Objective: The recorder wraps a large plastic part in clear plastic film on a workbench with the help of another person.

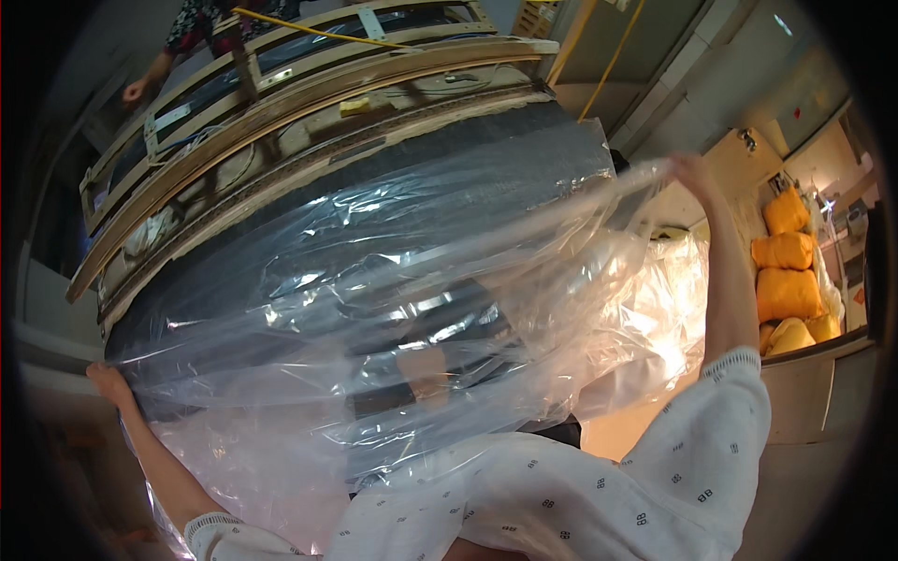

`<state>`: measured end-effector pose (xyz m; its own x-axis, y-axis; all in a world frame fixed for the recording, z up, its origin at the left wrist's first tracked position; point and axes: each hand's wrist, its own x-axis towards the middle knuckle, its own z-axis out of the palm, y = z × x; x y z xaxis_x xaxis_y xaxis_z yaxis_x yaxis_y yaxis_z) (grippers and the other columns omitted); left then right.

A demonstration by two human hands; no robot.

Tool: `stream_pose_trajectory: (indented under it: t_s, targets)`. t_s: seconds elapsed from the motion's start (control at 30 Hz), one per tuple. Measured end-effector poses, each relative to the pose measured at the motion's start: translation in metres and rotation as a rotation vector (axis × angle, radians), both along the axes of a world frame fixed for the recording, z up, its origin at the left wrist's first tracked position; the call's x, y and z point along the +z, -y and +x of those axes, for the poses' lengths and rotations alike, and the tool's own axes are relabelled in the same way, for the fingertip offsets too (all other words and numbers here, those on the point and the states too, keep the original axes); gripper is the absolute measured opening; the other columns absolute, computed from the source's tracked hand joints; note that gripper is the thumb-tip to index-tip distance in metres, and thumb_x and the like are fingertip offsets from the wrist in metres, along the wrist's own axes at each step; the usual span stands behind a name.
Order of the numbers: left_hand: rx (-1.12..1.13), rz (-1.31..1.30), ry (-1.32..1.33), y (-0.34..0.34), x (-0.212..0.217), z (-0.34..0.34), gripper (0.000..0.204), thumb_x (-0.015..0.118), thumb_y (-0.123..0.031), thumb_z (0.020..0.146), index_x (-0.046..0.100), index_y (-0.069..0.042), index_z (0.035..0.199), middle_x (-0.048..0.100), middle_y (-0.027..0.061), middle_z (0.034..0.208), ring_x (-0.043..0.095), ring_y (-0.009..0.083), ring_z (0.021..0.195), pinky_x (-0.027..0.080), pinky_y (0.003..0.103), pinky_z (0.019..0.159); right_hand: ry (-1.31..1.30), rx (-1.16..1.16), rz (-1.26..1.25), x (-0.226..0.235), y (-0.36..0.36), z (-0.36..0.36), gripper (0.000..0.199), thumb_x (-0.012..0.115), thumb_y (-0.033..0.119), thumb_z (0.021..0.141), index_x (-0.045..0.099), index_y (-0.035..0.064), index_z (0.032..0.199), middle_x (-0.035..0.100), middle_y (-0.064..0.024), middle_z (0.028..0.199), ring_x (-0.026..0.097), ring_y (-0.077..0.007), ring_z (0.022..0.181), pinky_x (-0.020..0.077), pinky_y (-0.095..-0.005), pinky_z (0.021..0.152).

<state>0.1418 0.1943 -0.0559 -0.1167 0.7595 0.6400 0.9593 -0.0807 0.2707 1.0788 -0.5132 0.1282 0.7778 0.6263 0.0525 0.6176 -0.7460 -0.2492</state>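
A large clear plastic sheet (365, 271) is stretched slantwise between my two hands, creased and shiny. At the far left, my left hand (109, 383) is closed on one end of its edge. My right hand (690, 175), raised at the upper right and a little blurred, is closed on the other end. The sheet's pulled edge runs as a pale gathered band between the two hands. Beneath the film shows a wide dark grey surface (468, 131). Loose film hangs down in front of me and bunches brightly on the right.
Behind the dark surface stands a slatted wooden frame (309, 103) with metal plates. A yellow cord (323, 34) crosses over it. Another person's hand (136, 91) is at the upper left, beyond the frame. Orange bundles (789, 294) are stacked at the right.
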Motion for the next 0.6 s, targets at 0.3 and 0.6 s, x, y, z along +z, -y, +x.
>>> stream_pose_trajectory:
  t_s: [0.3, 0.6]
  targets:
    - [0.029, 0.089, -0.331, 0.036, 0.006, -0.073, 0.030, 0.048, -0.016, 0.085, 0.048, 0.003, 0.108, 0.054, 0.0253, 0.111, 0.052, 0.0387, 0.103, 0.042, 0.042, 0.085, 0.229, 0.375, 0.473, -0.061, -0.153, -0.121, 0.030, 0.064, 0.019, 0.078, 0.054, 0.0041, 0.102, 0.056, -0.0104, 0.108, 0.051, -0.0292, 0.104, 0.0391, -0.0388, 0.089]
    - [0.362, -0.149, -0.037, 0.049, 0.041, -0.130, 0.036, 0.052, -0.027, 0.085, 0.049, -0.001, 0.110, 0.059, 0.0224, 0.103, 0.057, 0.0381, 0.096, 0.045, 0.044, 0.082, 0.210, 0.491, 0.197, -0.063, -0.156, -0.158, 0.042, 0.053, 0.023, 0.087, 0.046, 0.0042, 0.123, 0.045, -0.0126, 0.131, 0.040, -0.0323, 0.122, 0.0308, -0.0423, 0.101]
